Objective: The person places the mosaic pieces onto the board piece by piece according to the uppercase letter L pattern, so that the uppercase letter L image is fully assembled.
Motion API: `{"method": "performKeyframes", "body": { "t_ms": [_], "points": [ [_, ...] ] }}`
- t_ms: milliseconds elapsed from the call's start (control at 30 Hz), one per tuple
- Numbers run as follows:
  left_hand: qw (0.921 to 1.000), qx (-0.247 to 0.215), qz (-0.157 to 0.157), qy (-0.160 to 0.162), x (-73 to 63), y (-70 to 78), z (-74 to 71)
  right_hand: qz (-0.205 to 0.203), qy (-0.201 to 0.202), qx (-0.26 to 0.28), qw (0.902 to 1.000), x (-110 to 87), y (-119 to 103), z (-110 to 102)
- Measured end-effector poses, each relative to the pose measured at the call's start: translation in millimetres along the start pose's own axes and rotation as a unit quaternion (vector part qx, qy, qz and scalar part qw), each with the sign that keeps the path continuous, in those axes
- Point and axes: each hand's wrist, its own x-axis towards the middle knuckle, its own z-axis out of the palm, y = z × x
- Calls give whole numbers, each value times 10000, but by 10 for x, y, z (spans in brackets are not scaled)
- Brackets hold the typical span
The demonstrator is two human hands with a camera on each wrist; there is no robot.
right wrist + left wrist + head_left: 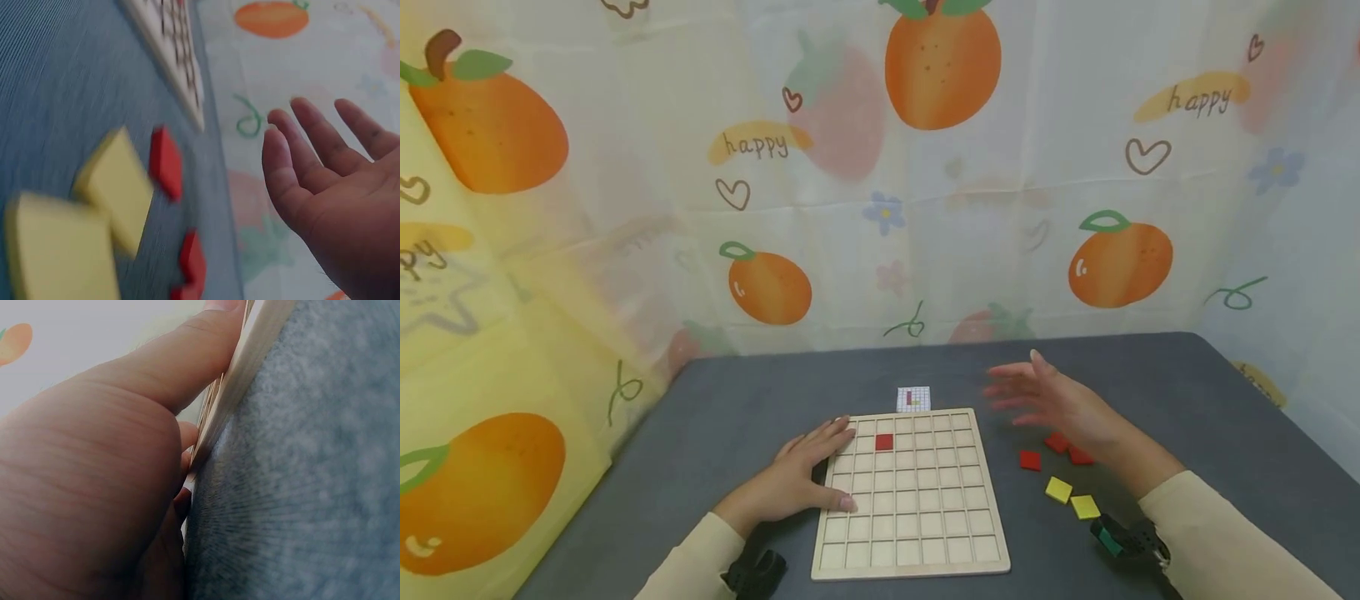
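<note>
A wooden grid board with square cells lies flat on the dark table. One red square tile sits in a cell near its top left. My left hand rests along the board's left edge with the fingers spread and the thumb lying over the rim. My right hand is raised right of the board, fingers extended and nothing held. Below it on the table are several red tiles, partly hidden by the hand in the head view, and two yellow tiles.
A small card printed with a grid and coloured marks lies just beyond the board's far edge. Behind the grey table hangs a fruit-patterned curtain, which also runs along the left and right sides.
</note>
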Motion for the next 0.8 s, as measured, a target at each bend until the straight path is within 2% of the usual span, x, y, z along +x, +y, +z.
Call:
{"method": "performKeyframes", "body": {
  "t_ms": [333, 467, 667, 800],
  "points": [
    [10000, -8, -7, 44, 1, -7, 1, 300, 408, -452, 9977, -287, 202, -241],
    [10000, -61, -14, 34, 2, 7, 0, 484, 667, -744, 9938, -337, 312, -353],
    [10000, -78, 3, 5, 2, 13, -1, 1054, 904, -1117, 9840, -368, 425, -494],
    [10000, 2, 12, 25, 1, 4, 3, 1099, 945, -1054, 9838, -402, 492, -542]
  ]
}}
